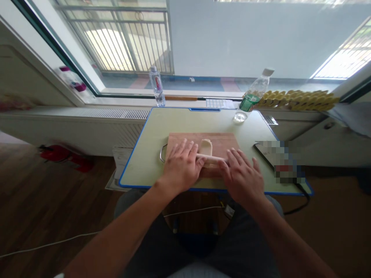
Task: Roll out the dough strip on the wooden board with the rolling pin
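Head view: left fingers (pixel 192 150) and right fingers (pixel 233 157) extended flat over ends of rolling pin (pixel 212 158), not curled round, likely for even pressure; dough strip (pixel 206 147) between pin and table's (pixel 144 166) far edge; board (pixel 223 141) by near edge, likely for reach.

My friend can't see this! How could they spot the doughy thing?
Find the pale table by the window, then the wooden board on it. There, a cream strip shows beyond the rolling pin. The pin lies sideways; the strip is wider and points toward the window.
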`<state>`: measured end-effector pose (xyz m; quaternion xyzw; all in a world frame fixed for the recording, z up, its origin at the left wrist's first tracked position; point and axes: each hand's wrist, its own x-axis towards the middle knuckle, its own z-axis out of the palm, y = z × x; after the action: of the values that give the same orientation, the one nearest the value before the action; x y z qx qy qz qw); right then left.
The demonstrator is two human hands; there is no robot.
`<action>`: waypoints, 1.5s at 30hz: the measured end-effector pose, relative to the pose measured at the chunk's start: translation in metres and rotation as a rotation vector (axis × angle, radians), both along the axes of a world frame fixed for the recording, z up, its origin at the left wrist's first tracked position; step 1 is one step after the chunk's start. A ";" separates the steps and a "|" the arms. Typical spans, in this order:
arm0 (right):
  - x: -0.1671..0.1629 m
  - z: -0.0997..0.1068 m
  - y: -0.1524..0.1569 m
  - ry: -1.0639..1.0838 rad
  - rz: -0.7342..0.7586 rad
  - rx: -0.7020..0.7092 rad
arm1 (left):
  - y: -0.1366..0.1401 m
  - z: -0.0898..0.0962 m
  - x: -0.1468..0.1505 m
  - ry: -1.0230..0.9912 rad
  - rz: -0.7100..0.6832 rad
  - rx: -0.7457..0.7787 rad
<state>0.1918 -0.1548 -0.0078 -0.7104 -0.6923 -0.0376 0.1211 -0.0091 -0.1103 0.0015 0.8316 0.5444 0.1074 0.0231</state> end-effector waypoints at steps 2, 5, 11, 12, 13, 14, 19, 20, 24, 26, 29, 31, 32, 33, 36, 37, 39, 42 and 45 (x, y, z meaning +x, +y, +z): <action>0.003 0.004 0.029 0.005 -0.029 -0.025 | 0.028 0.004 0.008 0.023 0.021 -0.054; 0.008 0.018 0.094 0.022 -0.061 -0.152 | 0.090 0.016 0.023 0.063 0.044 -0.268; 0.007 0.026 0.099 0.018 -0.073 -0.195 | 0.097 0.015 0.022 0.056 0.083 -0.323; 0.005 0.020 0.079 -0.005 -0.034 -0.174 | 0.079 0.010 0.017 0.046 0.068 -0.259; 0.004 0.014 0.057 -0.018 0.012 -0.130 | 0.059 0.006 0.013 0.033 0.051 -0.185; 0.004 0.008 0.037 -0.007 0.002 -0.070 | 0.041 0.002 0.009 0.027 0.014 -0.114; 0.005 -0.006 0.021 0.012 -0.021 -0.009 | 0.023 -0.001 0.010 0.052 -0.015 -0.039; 0.006 -0.003 0.037 0.004 -0.047 0.000 | 0.037 0.002 0.014 0.068 -0.009 -0.085; 0.011 0.019 0.114 0.044 -0.185 -0.065 | 0.105 0.015 0.031 0.120 0.018 -0.351; 0.010 0.028 0.128 0.032 -0.165 -0.133 | 0.119 0.018 0.033 0.103 0.052 -0.404; 0.006 0.026 0.101 -0.035 -0.086 -0.160 | 0.093 0.014 0.025 0.070 0.045 -0.317; 0.004 0.017 0.065 -0.062 -0.021 -0.112 | 0.056 0.009 0.018 0.066 0.004 -0.212; 0.003 0.012 0.048 -0.068 0.005 -0.094 | 0.037 0.007 0.015 0.071 -0.021 -0.170; 0.003 0.008 0.034 -0.062 -0.006 -0.073 | 0.022 0.006 0.012 0.075 -0.048 -0.139; 0.002 0.002 0.031 -0.047 -0.024 -0.045 | 0.014 0.005 0.013 0.079 -0.049 -0.112; 0.002 0.003 0.042 -0.036 -0.031 -0.046 | 0.025 0.006 0.016 0.075 -0.023 -0.113; 0.003 0.008 0.077 0.006 -0.061 -0.072 | 0.060 0.011 0.024 0.061 0.039 -0.152; 0.007 0.018 0.126 0.087 -0.083 -0.187 | 0.115 0.021 0.038 0.061 0.095 -0.291; 0.007 0.021 0.131 0.099 -0.100 -0.237 | 0.128 0.025 0.042 0.095 0.097 -0.365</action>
<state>0.1991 -0.0243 0.0132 -0.7544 -0.6487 0.0734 0.0681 0.0326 0.0179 0.0264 0.7907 0.5946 -0.0317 0.1427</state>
